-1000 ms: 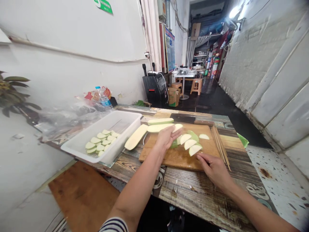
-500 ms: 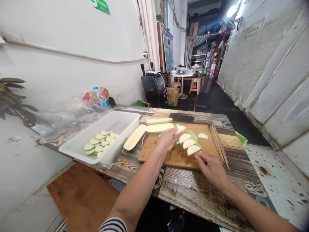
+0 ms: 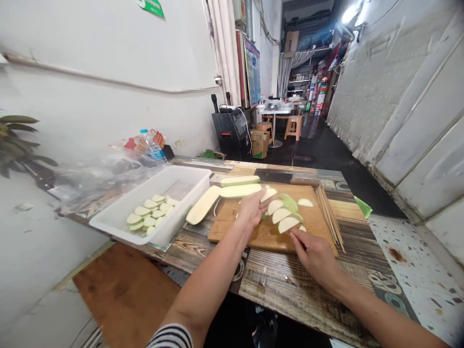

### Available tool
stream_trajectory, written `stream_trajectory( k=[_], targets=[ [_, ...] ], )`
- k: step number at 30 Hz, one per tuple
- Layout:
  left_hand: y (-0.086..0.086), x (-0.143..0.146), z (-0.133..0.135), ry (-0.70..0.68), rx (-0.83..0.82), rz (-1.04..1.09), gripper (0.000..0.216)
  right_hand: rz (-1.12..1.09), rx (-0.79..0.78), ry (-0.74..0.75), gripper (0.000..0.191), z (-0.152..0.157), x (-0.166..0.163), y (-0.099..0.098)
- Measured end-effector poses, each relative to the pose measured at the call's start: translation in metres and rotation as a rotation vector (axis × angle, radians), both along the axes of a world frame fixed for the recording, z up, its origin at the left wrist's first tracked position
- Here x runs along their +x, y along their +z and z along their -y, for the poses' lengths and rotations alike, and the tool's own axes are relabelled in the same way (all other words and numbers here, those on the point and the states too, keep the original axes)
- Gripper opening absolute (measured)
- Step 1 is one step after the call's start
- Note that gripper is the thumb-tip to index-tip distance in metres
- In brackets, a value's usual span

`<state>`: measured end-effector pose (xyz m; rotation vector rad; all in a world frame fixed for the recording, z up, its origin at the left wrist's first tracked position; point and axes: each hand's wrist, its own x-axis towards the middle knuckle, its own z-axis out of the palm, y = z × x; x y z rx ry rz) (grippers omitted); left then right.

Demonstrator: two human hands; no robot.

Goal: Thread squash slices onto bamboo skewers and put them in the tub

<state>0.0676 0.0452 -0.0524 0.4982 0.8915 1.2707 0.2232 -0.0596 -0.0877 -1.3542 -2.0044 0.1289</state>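
Observation:
Over the cutting board (image 3: 232, 233), my right hand (image 3: 314, 249) pinches the near end of a thin skewer, which is mostly hidden behind a row of pale half-round zucchini slices (image 3: 288, 224) threaded along it. My left hand (image 3: 251, 209) is at the far end of that row, its fingers closed on another zucchini slice (image 3: 268, 195). Loose slices lie on the board, one of them a half-round slice (image 3: 305, 203) to the right. A bundle of bamboo skewers (image 3: 329, 217) rests along the board's right edge.
Left of the board are a halved zucchini (image 3: 203, 205) and a white plastic tub (image 3: 188, 175) with several slices (image 3: 142, 210) inside. More long zucchini halves (image 3: 240, 181) lie behind the board. A knife (image 3: 304, 182) lies at the table's far side. Plastic bags and a water bottle (image 3: 154, 147) are back left.
My right hand and the threaded slices have shifted slightly left, toward my left hand. A small slice beside my right fingertips shows now. The slice in my left hand has moved slightly.

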Motion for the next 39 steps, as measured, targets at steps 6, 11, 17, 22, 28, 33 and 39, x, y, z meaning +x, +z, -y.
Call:
stream_trajectory(
  k=[6,11,17,22,28,33,39],
  targets=[
    [0.001,0.0,0.001,-0.041,-0.002,0.024,0.015,-0.153,-0.082,0.021,0.028,-0.003,0.0,0.003],
    [-0.003,0.001,-0.002,-0.03,0.014,0.038,0.015,-0.584,-0.487,0.096,0.031,-0.005,-0.004,0.007],
    [-0.003,0.001,0.0,-0.012,-0.008,0.007,0.014,-0.541,-0.433,0.072,0.035,-0.007,-0.003,0.006],
    [-0.001,0.002,0.002,-0.025,-0.021,0.002,0.012,-0.078,-0.059,-0.007,0.029,-0.007,0.005,0.003],
    [-0.001,0.002,0.002,-0.033,-0.017,0.01,0.013,-0.211,-0.166,0.036,0.029,-0.009,0.006,0.006],
    [-0.002,0.003,0.002,-0.005,-0.018,0.0,0.015,-0.532,-0.464,0.108,0.035,-0.011,0.003,0.005],
    [-0.001,0.005,0.004,-0.007,-0.028,-0.015,0.008,-0.248,-0.199,0.024,0.029,-0.01,0.005,0.004]
  ],
)
